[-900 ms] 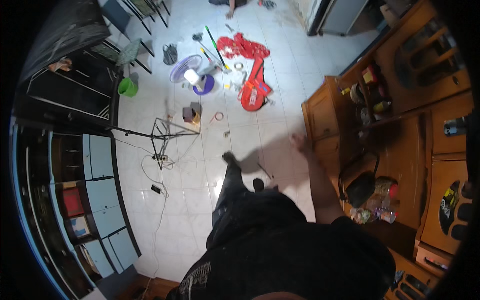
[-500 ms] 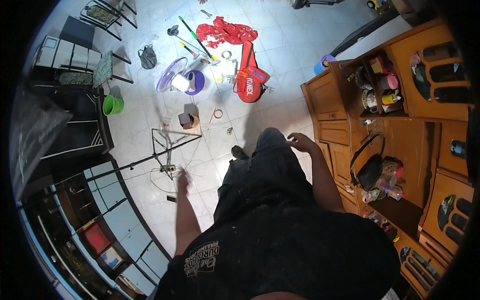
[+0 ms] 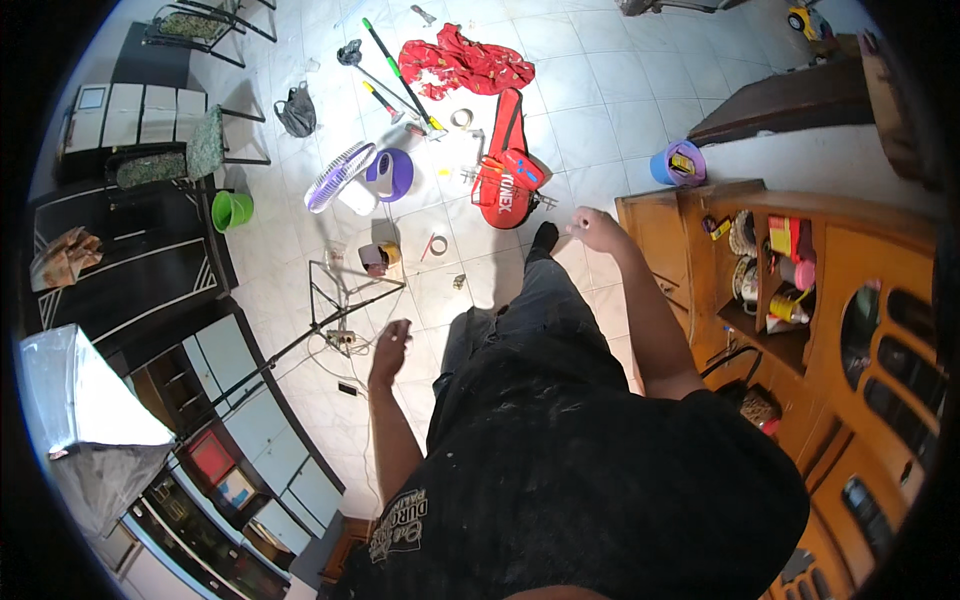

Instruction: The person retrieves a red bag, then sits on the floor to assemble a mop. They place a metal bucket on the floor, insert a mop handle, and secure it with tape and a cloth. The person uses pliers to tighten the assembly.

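Fan (image 3: 395, 178) and loose articles on a tiled floor (image 3: 590, 130), seen from above a person with one leg set forward. No handling appears under way: the things around the fan lie untouched, and no finished step can be made out. Bag (image 3: 505, 195) lies right of the fan; cloth (image 3: 465, 65) and pole (image 3: 397, 70) lie beyond it; bucket (image 3: 232, 210) stands to its left. Left hand (image 3: 392, 345), nearer the person than the fan, is half open, fingers slightly bent, beside the stand (image 3: 362, 307) and socket block (image 3: 341, 339), apparently touching neither. Right hand (image 3: 597, 230), right of the fan and near the cabinet (image 3: 655, 235), has fingers curled inward; how fully they close cannot be told. Neither hand visibly holds anything.
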### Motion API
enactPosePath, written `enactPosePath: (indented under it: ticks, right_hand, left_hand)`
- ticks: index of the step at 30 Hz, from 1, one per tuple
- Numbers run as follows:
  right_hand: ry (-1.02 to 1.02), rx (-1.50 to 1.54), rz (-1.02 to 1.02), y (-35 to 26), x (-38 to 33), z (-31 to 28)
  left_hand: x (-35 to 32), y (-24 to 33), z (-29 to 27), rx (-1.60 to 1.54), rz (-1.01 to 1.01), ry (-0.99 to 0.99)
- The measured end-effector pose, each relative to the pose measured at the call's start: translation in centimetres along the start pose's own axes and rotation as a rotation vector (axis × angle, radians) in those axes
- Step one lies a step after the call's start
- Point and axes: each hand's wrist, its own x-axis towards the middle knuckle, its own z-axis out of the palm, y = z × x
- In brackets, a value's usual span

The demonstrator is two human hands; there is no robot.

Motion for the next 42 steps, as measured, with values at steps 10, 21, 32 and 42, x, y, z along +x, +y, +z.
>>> enactPosePath:
  ticks: [10,21,32,42]
  right_hand:
    - [0.066,-0.167,0.112,3.8,9.4,-11.1]
    - [-0.044,-0.055,0.264,17.2,32.5,13.2]
    - [0.035,-0.359,0.251,31.4,63.6,30.7]
    - [0.114,-0.088,-0.072,35.5,59.1,25.0]
  left_hand:
    - [7.7,6.4,8.8,-0.166,-0.082,0.051]
    - [50.4,-2.7,26.0,0.062,-0.15,-0.026]
    - [82.7,-7.9,47.6,-0.131,-0.321,0.497]
    - [74.2,-10.7,52.1,-0.591,-0.304,0.106]
